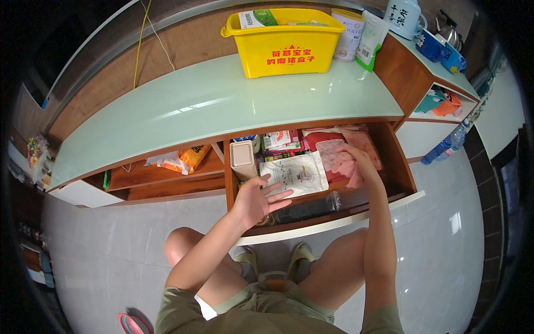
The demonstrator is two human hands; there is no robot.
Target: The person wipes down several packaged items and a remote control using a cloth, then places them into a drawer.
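Note:
A wooden drawer (406,167) stands pulled out before me, full of packets. My left hand (260,200) is over its left part, palm up with fingers spread, empty, beside a white pouch (306,173) with printing. In the right part, my right hand (359,160) grips a crumpled pink cloth or plastic bag (347,167); its fingertips are partly hidden. Behind that lie a red packet (329,144) and a pinkish clear packet (363,142). A beige lidded container (243,156) stands at the drawer's left side, near small boxes (278,141). A black item in clear plastic (306,211) lies along the front.
Above the drawer, the glass-topped cabinet (187,104) holds a yellow plastic bin (288,50), a white canister (348,37) and a green-white pouch (369,41). Left, an open shelf (167,179) holds an orange packet (194,158). Plastic bottles (448,144) stand on the floor at right.

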